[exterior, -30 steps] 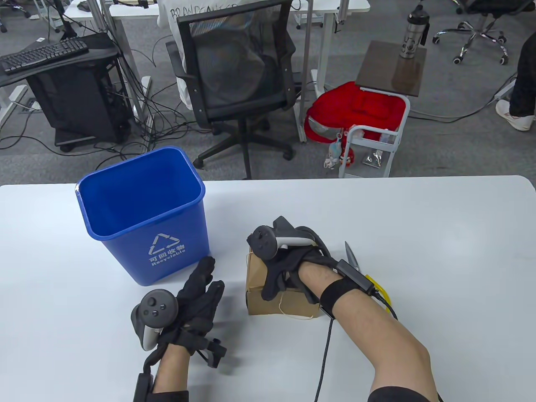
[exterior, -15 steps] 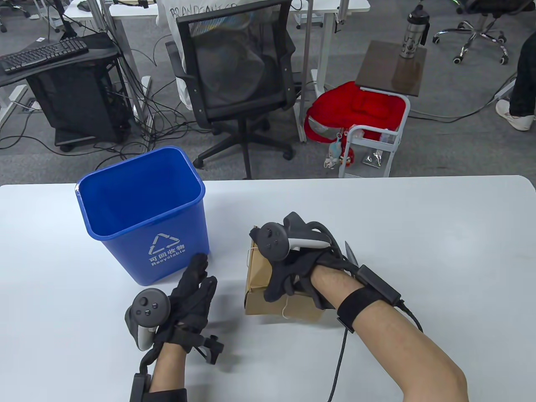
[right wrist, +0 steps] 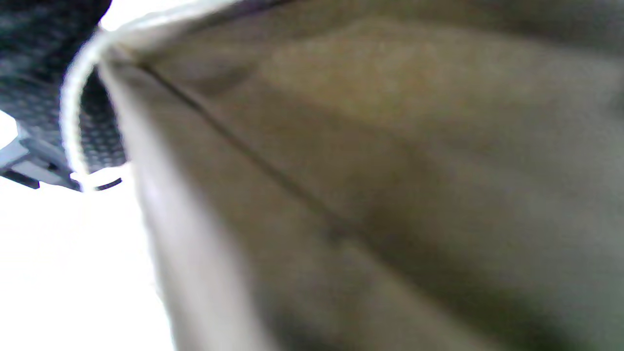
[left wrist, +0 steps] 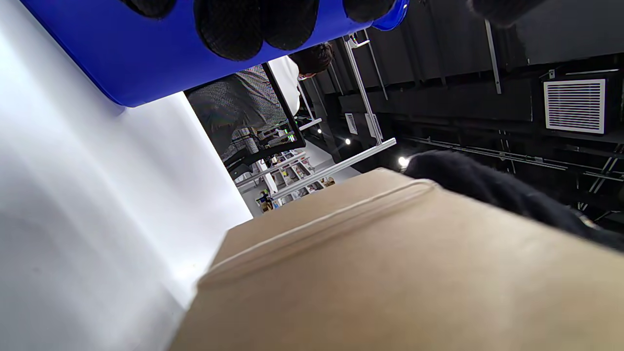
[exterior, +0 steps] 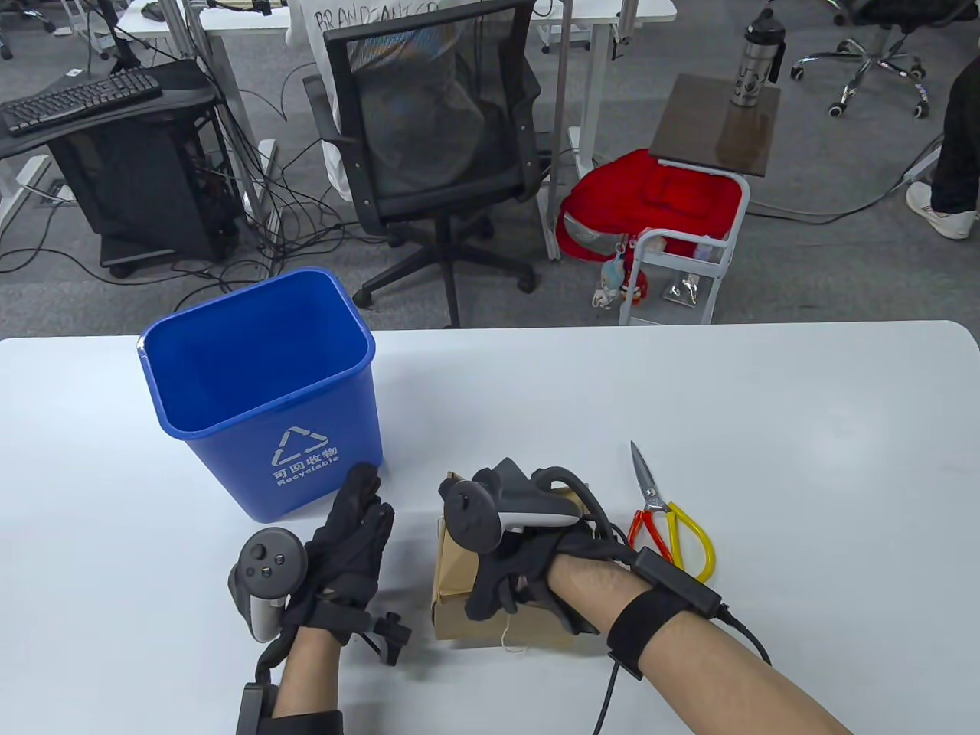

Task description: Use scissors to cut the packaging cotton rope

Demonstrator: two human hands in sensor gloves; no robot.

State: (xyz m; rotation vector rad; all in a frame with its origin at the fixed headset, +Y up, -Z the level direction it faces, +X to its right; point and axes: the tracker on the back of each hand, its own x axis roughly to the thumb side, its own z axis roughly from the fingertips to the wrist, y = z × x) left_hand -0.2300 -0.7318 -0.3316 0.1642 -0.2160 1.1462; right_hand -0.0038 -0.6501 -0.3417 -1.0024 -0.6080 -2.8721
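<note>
Grey carpet floor (exterior: pixel 842 253), black mesh office chair (exterior: pixel 436 122), seemingly ceiling vent (left wrist: pixel 575 106).

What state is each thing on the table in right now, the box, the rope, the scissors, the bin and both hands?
Brown cardboard box: closed, on the white table, held by the right hand.
White cotton rope: tied around the box, uncut where visible.
Red-and-yellow-handled scissors: blades closed, lying untouched right of the box.
Blue plastic recycling bin: upright, open-topped.
Left hand: open, holding nothing, beside the bin.
</note>
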